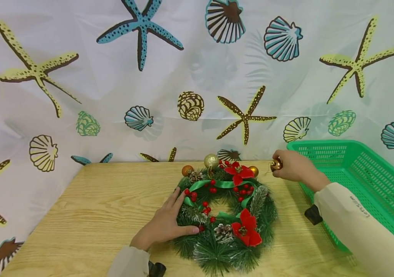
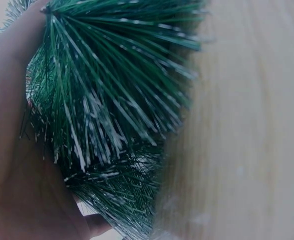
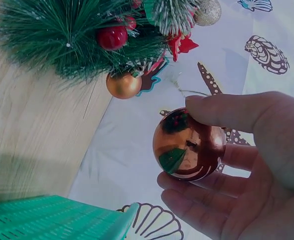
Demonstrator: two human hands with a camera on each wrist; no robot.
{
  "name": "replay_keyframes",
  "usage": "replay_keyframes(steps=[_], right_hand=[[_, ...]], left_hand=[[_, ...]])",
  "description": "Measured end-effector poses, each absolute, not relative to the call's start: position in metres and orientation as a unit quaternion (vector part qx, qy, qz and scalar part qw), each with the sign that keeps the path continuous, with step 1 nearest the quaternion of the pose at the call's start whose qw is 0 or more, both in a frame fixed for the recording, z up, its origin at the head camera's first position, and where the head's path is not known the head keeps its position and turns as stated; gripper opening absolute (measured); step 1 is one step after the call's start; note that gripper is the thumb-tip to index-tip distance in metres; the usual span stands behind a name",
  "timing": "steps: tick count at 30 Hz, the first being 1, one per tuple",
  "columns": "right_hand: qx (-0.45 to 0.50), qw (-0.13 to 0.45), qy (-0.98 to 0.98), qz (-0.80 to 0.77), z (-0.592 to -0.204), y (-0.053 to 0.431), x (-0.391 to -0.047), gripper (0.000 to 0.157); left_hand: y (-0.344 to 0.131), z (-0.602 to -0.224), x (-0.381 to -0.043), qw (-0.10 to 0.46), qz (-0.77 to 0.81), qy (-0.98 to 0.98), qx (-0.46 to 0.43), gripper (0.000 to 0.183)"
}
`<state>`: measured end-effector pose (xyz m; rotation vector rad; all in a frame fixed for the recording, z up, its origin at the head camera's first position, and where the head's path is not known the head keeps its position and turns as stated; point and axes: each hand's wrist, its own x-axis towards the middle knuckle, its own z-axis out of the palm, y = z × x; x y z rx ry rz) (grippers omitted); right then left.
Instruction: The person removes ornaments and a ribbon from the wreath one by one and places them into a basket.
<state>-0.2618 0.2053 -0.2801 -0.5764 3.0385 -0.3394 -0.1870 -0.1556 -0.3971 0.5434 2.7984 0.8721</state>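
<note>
A green Christmas wreath [image 1: 267, 227] lies on the wooden table, dressed with red poinsettias [image 1: 247, 229], red berries, pine cones [image 1: 223, 233] and a green ribbon [image 1: 224, 184]. Along its far side sit a glittery gold bauble [image 1: 211, 161] and two orange-gold ones, one at the left [image 1: 187, 170] and one at the right [image 1: 254, 171]. My left hand [image 1: 165, 221] rests on the wreath's left side, fingers and thumb spread. Right of the wreath, my right hand [image 1: 294, 165] pinches a shiny copper bauble [image 3: 189, 145] between thumb and fingers, apart from the wreath.
A green plastic basket [image 1: 359, 154] stands at the right, under my right forearm. Bare wood of the table [image 1: 106, 207] shows to the left. Behind the table's back edge hangs a white cloth [image 1: 169, 80] printed with starfish and shells.
</note>
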Motion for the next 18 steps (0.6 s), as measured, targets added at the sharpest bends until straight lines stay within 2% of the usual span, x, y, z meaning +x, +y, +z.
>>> replay_keyframes(steps=[18], right_hand=[[-0.165, 0.015, 0.981, -0.101, -0.264, 0.235, -0.257, 0.047]], left_hand=[[-0.157, -0.4, -0.189, 0.078, 0.293, 0.935, 0.184, 0.106]])
